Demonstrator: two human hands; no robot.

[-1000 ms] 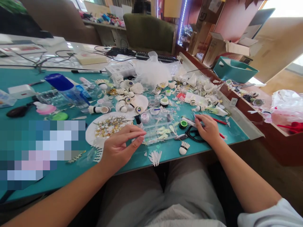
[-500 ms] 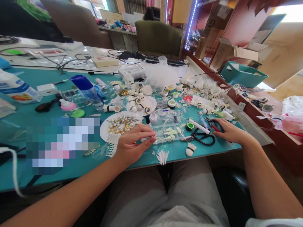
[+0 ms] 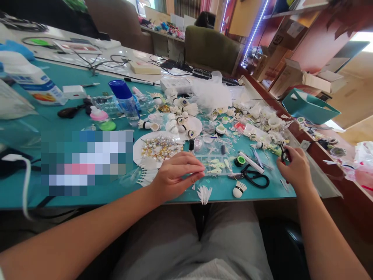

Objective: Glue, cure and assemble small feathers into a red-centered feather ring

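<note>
My left hand [image 3: 177, 175] is closed in a pinch above the front of the table; whatever its fingertips hold is too small to make out. Beside it lies a clear compartment box [image 3: 217, 166] with pale green pieces. In my right hand [image 3: 297, 169] is a pair of pliers [image 3: 284, 153], jaws pointing away from me, the handles partly hidden by the fingers. Black-handled scissors [image 3: 256, 177] lie between the hands, with a small shuttlecock [image 3: 239, 189] in front of them. White feather strips [image 3: 204, 194] lie fanned near the table edge.
A white plate [image 3: 138, 149] of beads stands behind my left hand. Farther back are several shuttlecocks, a blue-capped spray bottle [image 3: 125, 101] and white tulle [image 3: 211, 93]. An open green pot [image 3: 240, 160] sits by the scissors. A teal bin [image 3: 310, 107] stands at the right.
My right hand has lifted the pliers off the table and now grips them. The left hand keeps its pinch. The camera view has shifted and tilted a little.
</note>
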